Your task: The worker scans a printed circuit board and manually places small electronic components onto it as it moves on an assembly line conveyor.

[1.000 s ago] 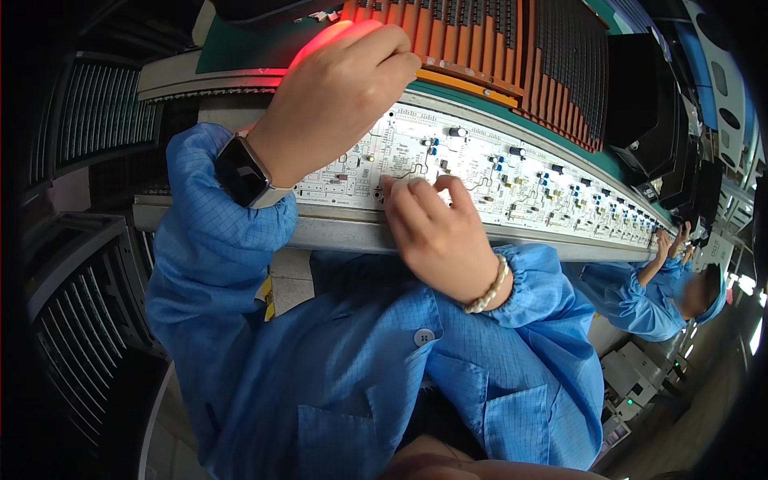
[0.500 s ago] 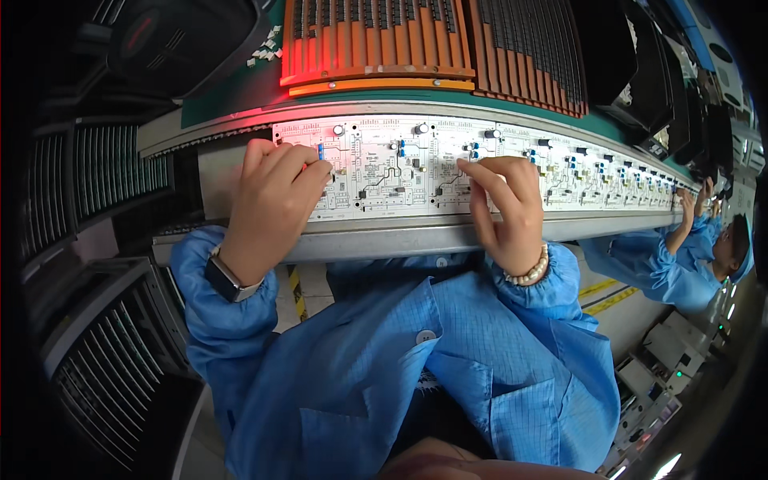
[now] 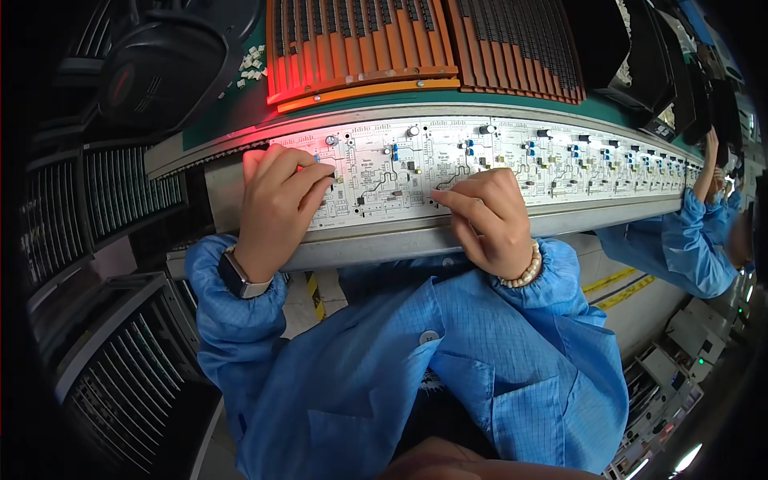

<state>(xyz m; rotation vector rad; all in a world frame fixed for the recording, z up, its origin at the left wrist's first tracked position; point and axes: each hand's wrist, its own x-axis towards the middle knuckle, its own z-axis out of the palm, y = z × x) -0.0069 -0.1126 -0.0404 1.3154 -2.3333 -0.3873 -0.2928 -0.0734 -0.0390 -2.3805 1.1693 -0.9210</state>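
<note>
A long row of white circuit boards runs along a metal-edged conveyor in front of me, carrying capacitors, blue parts and other small components. Over the leftmost board is my left hand, its thumb and fingertips drawn together in a pinch close to the board. What lies between those fingertips is too small to name. My right hand hovers at the front half of a neighbouring board, fingers curled and the index fingertip low near the surface. Its thumb is partly covered, so whatever it pinches, if anything, is hidden.
Behind the boards stand orange racks filled with rows of dark components. Small white parts lie scattered on the green mat beside a black chair-like shape. Slotted racks stand at the left. Another person's blue sleeve shows far right.
My right hand has shifted left and nearer along the boards, its fingers curling in more. The left hand stays over the leftmost board, and the whole view has turned slightly.
</note>
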